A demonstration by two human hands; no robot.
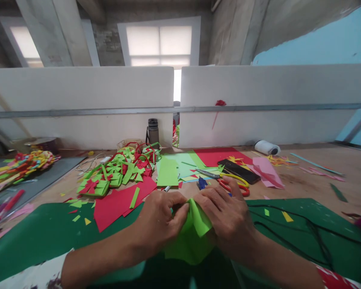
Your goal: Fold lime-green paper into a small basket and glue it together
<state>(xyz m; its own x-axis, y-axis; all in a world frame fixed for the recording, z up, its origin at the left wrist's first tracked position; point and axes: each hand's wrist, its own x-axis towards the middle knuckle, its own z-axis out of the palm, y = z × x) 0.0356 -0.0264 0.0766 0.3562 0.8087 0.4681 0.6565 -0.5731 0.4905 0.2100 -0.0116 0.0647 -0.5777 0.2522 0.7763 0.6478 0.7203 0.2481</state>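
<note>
Green paper point(189, 245) is pinched by thumb and fingers of the left hand point(161, 218) and held under bent fingers of the right hand point(230, 218), both angled inward, at the near edge of the table point(307, 176).

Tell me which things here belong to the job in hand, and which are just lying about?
In the job:
- left hand and right hand, both on the light green paper
- probably the scissors and red paper, within reach

Seemingly just lying about:
- phone
- dark bottle
- white roll
</note>
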